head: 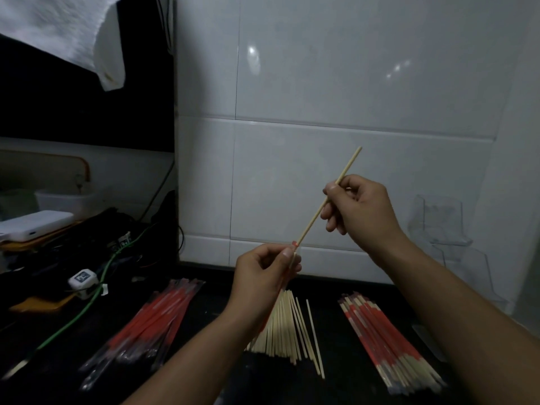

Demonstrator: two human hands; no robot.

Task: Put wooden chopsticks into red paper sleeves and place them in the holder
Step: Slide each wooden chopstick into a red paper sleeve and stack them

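Note:
My right hand (355, 209) pinches a bare wooden chopstick (314, 215) that slants down to the left. Its lower tip meets the mouth of a red paper sleeve (294, 244), which my left hand (267, 271) holds upright; most of the sleeve is hidden behind the fingers. Below, on the dark counter, lie several loose wooden chopsticks (287, 328), a pile of empty red sleeves (152, 320) to the left and a pile of sleeved chopsticks (388, 343) to the right. A clear plastic holder (441, 220) is fixed to the tiled wall at the right.
White tiled wall (321, 112) behind the counter. At the left: a green cable (87, 305), a small white tagged box (83, 280), a white device (32, 225), dark clutter. A white cloth (73, 33) hangs at the top left.

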